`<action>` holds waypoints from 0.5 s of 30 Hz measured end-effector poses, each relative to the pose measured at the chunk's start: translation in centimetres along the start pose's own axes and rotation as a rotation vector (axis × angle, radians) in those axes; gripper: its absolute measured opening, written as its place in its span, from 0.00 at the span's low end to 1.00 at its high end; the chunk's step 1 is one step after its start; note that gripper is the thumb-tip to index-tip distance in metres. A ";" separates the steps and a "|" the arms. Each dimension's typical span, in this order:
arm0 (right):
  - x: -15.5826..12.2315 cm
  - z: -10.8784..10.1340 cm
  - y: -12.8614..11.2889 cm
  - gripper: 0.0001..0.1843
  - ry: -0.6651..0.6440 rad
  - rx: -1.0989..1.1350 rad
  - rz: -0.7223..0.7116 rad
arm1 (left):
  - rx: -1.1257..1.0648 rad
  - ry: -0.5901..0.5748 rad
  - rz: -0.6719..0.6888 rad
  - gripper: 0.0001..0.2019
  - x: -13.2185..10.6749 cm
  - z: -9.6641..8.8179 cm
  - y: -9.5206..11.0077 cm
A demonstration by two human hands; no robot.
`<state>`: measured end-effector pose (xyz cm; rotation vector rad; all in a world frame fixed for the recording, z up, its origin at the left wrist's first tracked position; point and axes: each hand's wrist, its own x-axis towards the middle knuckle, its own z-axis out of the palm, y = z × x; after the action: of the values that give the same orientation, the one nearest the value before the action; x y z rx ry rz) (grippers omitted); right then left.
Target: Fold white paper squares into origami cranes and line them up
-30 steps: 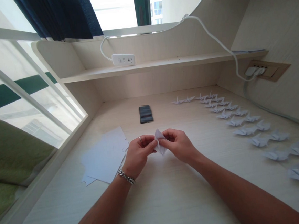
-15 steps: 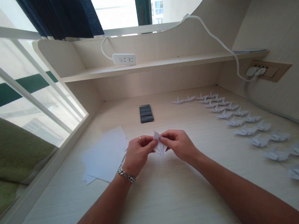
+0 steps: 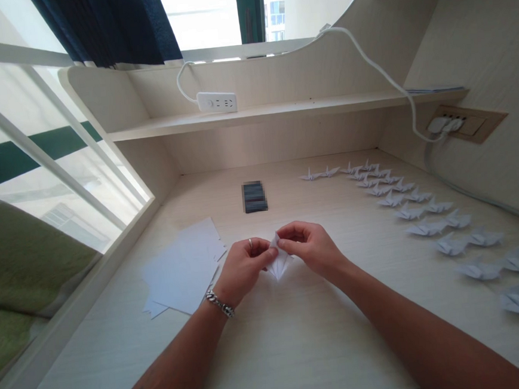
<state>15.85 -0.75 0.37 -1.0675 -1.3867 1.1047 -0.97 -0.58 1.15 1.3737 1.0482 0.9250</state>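
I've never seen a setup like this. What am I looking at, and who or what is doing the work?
No machine here: these are a person's bare hands, seen from a camera worn on their head, looking forward and down. The left hand and right hand pinch a small piece of folded white paper between them. On the desk, loose white sheets lie to the left, folded paper birds to the right, and a dark, blurred-out object sits beyond the hands.
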 end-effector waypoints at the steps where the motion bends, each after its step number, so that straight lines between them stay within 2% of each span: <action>1: 0.0 0.0 0.0 0.11 0.002 0.035 0.005 | 0.015 -0.023 -0.008 0.11 0.0 0.0 0.0; 5: 0.1 -0.2 -0.1 0.12 -0.003 0.129 0.036 | 0.081 -0.081 -0.047 0.09 -0.2 0.0 0.0; 11: 0.2 -0.5 -0.6 0.14 0.075 0.227 0.138 | 0.130 -0.083 -0.066 0.08 -0.3 -0.1 0.2; 13: 0.2 -0.6 -0.7 0.16 0.096 0.219 0.130 | 0.141 -0.065 -0.061 0.08 -0.3 -0.1 0.2; 15: 0.2 -0.6 -0.5 0.18 0.034 0.165 0.078 | 0.152 -0.050 -0.048 0.08 -0.3 0.0 0.3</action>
<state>16.38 -0.61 0.96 -1.0234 -1.2132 1.2299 -1.02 -0.84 1.44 1.4827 1.1276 0.7849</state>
